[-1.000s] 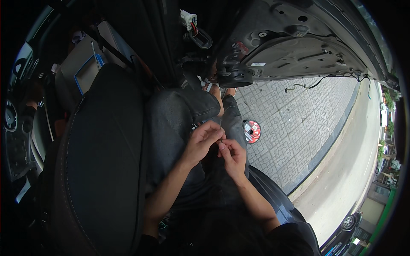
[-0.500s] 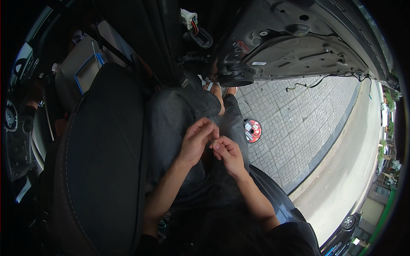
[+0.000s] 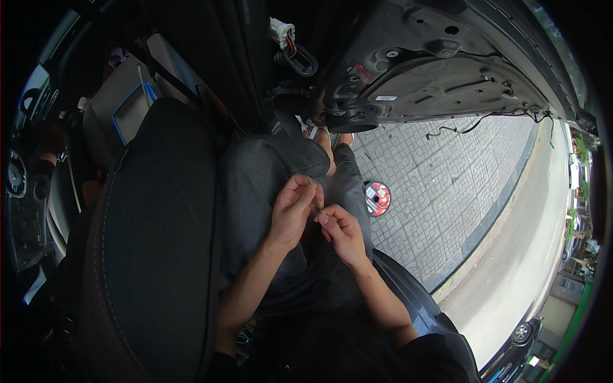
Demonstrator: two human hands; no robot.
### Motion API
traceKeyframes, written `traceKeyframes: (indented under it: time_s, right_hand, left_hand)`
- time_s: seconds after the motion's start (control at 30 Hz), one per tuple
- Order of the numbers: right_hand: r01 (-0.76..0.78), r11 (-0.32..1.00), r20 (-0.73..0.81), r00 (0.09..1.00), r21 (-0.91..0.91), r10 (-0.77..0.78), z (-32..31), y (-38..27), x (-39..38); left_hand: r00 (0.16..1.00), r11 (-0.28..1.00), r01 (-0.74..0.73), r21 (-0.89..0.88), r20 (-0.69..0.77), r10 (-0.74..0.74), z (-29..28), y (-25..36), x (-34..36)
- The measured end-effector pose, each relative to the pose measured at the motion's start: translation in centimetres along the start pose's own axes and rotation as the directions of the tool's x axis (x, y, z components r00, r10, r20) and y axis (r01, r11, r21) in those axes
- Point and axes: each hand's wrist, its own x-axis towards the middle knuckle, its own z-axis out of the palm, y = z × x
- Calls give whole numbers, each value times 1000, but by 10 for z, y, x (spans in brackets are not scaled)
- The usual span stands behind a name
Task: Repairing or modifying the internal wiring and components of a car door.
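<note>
Stretching across the right, grey patterned paving (image 3: 440, 198) is overhung at the far side by a bare grey metal car door (image 3: 440, 80); the left is filled by a black, stitched seat (image 3: 159, 249). Over dark grey denim trousers (image 3: 252, 179), the left hand (image 3: 294, 214) and right hand (image 3: 343, 233) are held close. To their right lies a round red-and-white disc (image 3: 382, 191). Between both hands' fingertips a small, thin, dark piece (image 3: 319, 210) is pinched, its kind untellable; by a loosened pinch, it could be dropped and lost against the dark denim.
</note>
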Motion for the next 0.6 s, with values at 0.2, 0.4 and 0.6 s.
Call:
traceKeyframes:
  time_s: [0.2,0.4,0.6]
  right_hand:
    - [-3,1000,15,1000,1,3,1,2,2]
    - [-22,1000,12,1000,14,22,4,6,0]
    - [-21,1000,11,1000,8,21,2,7,0]
  left_hand:
    - [999,1000,29,-8,-31,-29,-3,0,1]
    - [999,999,38,-34,-29,-39,-4,0,2]
    - [999,998,42,-40,-26,-44,-4,1,2]
